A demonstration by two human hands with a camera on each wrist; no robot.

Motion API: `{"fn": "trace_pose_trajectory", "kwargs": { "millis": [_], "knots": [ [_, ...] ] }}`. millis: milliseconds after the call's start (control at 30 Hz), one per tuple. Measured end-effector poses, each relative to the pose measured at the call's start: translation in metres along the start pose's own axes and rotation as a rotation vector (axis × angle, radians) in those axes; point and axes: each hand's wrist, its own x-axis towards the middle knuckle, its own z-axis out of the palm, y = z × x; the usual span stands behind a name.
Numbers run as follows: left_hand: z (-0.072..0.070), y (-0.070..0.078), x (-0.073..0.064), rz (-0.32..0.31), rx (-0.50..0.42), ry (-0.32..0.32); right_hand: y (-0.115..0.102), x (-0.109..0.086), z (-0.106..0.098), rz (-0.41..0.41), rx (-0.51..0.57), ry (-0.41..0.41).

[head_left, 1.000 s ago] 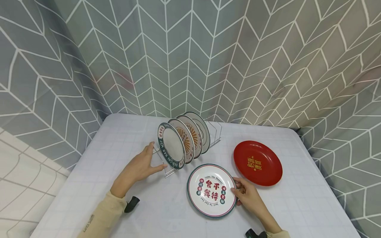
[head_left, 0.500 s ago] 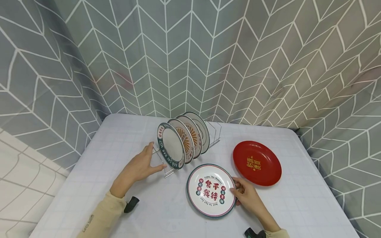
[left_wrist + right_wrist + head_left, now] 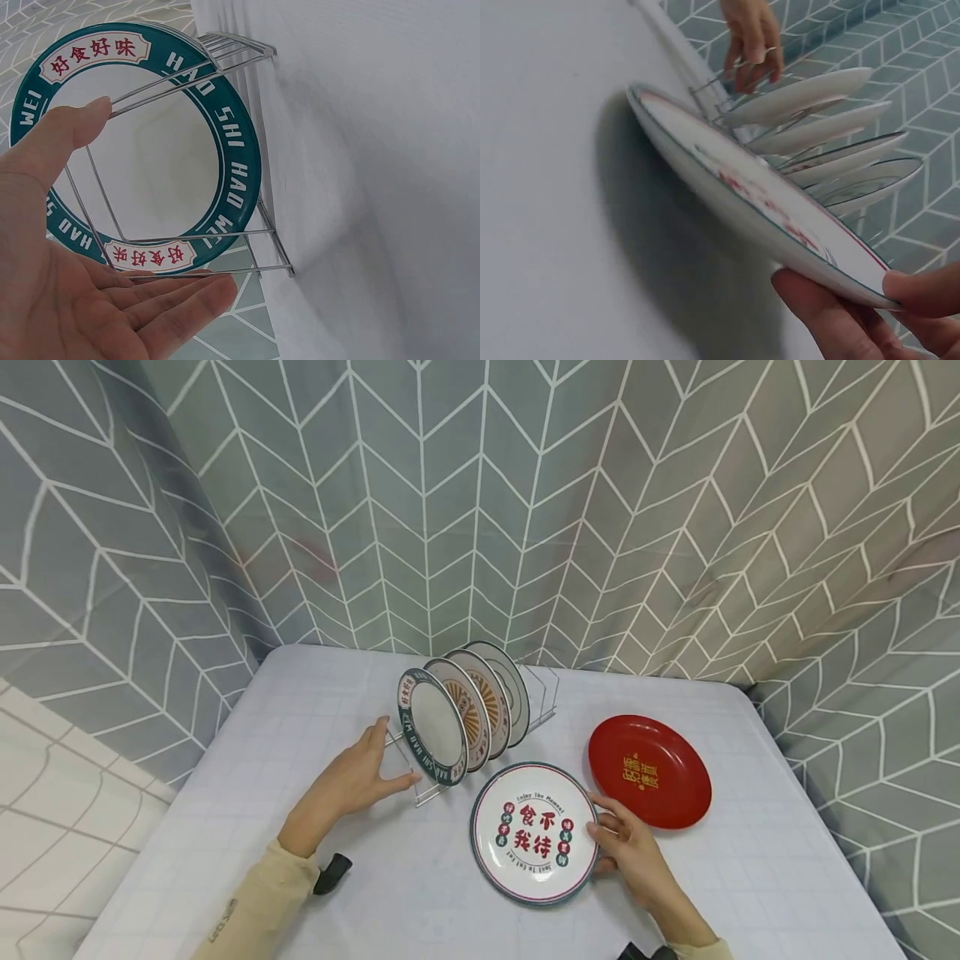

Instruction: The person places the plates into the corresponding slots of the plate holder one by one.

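Note:
A white plate (image 3: 534, 835) with a thin green edge and red characters is pinched at its right rim by my right hand (image 3: 628, 853). In the right wrist view the plate is tilted, its near side raised over the table with a shadow beneath. My left hand (image 3: 352, 781) holds the near left end of a wire plate rack (image 3: 431, 797), thumb on an upper wire and fingers along a lower one. Just inside that end stands a green-rimmed plate (image 3: 161, 150). Behind it in the rack lean several more plates, among them a sunburst-patterned plate (image 3: 467, 714).
A red oval plate (image 3: 671, 768) with gold characters lies on the white-covered table (image 3: 780, 852), right of the white plate. Slots at the rack's far right end hold no plate. A patterned curtain (image 3: 480, 510) hangs behind and beside the table.
My right hand has raised the white plate a little, its far edge shifting up in the head view. The left hand and the rack stay in place.

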Motion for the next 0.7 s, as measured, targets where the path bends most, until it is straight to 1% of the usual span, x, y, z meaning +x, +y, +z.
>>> {"fn": "trace_pose_trajectory", "kwargs": {
  "millis": [133,233,400,500,600,700],
  "knots": [
    [0.0,0.001,0.0,0.006,0.001,-0.003,-0.016,-0.005,-0.008,-0.039,-0.013,0.114],
    [-0.001,0.003,0.0,0.005,0.001,-0.002,-0.026,-0.007,-0.016,-0.076,-0.045,0.167],
    [-0.002,0.003,0.001,-0.002,0.002,-0.005,-0.035,-0.006,-0.027,-0.128,-0.1,0.185],
    [-0.001,0.002,0.0,-0.003,0.003,-0.005,-0.042,-0.006,-0.031,-0.191,-0.131,0.202],
    [0.0,0.001,0.001,-0.008,0.005,-0.008,-0.055,-0.004,-0.037,-0.264,-0.154,0.228],
    [-0.001,0.001,0.0,-0.01,0.01,-0.01,-0.072,0.0,-0.043,-0.335,-0.131,0.252]
  ]
}}
